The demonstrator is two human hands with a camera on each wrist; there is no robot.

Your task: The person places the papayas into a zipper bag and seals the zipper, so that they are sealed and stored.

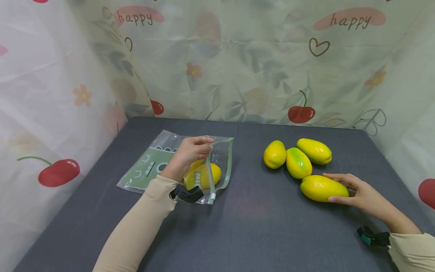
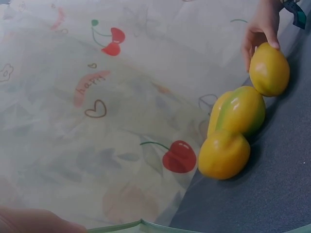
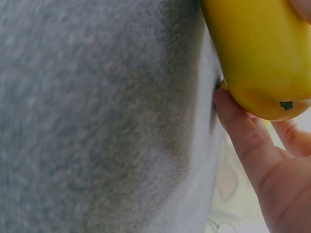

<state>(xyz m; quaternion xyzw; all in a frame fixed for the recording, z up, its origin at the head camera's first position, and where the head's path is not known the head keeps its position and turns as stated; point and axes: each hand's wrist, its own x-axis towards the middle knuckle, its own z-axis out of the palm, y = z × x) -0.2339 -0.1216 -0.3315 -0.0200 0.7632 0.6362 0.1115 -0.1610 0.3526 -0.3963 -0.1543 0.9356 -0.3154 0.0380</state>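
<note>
My left hand pinches the open edge of a clear zip bag with a green printed face, lying on the table. Through its plastic shows a yellow mango shape, partly hidden by the wrist and the bag's slider strip. On the right, my right hand grips the near end of a yellow mango, thumb on the near side and fingers on the far side. In the right wrist view that mango shows a dark stem mark at its end.
Three more mangoes lie just beyond the held one: one at the left, a green-streaked one and one at the back. They sit on a dark grey table. Printed cloth hangs behind and at both sides.
</note>
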